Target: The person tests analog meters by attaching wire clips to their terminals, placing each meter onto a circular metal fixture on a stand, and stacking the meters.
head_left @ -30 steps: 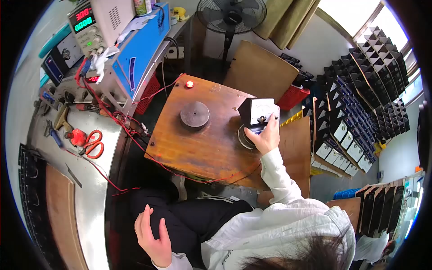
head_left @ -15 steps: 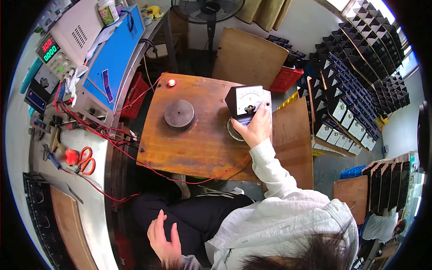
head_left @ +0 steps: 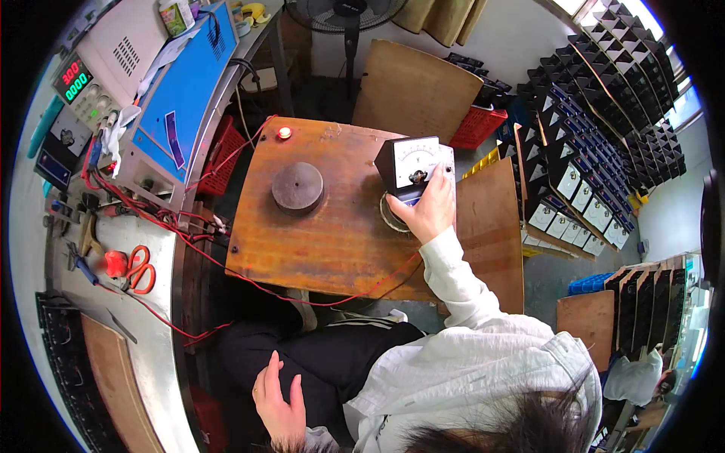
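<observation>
An analog voltmeter with a white scale and a black housing stands at the right side of the wooden tabletop. My right hand grips its lower end, thumb on the left and fingers on the right. Under the meter and thumb, a round ring-shaped base is partly hidden. A dark round metal disc lies to the left, apart from my hands. Over my dark-trousered leg, my left hand hangs with fingers loosely stretched, holding nothing.
A small lit red lamp sits at the tabletop's far left corner. Red wires cross its near edge. On the left bench are a power supply, a blue instrument and orange-handled scissors. Stacked meters stand at right.
The whole view has shifted slightly. My right hand stays on the voltmeter, and my left hand remains over my leg with almost the same pose.
</observation>
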A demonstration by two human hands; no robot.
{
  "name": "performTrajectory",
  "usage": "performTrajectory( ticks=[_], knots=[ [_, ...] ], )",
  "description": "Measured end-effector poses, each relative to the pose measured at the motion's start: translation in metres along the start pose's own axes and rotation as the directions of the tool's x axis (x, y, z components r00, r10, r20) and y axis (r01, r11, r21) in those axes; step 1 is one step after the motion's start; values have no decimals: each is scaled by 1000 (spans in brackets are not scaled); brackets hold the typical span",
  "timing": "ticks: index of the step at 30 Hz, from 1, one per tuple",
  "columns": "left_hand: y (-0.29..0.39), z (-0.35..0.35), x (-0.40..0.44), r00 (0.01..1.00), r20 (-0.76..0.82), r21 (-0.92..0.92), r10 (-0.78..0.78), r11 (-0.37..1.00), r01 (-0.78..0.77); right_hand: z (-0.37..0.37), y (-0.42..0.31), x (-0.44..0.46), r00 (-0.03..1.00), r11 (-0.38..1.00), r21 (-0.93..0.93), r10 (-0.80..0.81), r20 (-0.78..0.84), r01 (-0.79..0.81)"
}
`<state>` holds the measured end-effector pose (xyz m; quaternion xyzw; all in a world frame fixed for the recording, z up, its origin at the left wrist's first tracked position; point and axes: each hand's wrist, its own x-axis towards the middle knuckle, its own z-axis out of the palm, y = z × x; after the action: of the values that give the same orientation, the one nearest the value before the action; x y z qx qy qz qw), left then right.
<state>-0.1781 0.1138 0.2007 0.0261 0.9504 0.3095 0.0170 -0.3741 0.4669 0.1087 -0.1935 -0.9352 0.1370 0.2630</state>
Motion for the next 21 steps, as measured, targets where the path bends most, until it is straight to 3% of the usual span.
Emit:
performTrajectory(
  ticks=[10,18,21],
  knots=[
    [-6,-1,-2,998,31,-33,-60,998,61,0,8,6,993,993,10,-114,-34,114],
    [-17,6,-6,999,7,-81,-52,995,53,-6,7,8,994,994,10,-112,18,112],
    [-24,11,-12,991,36,-117,-129,984,132,-11,7,10,991,993,0,-114,67,114]
  ],
)
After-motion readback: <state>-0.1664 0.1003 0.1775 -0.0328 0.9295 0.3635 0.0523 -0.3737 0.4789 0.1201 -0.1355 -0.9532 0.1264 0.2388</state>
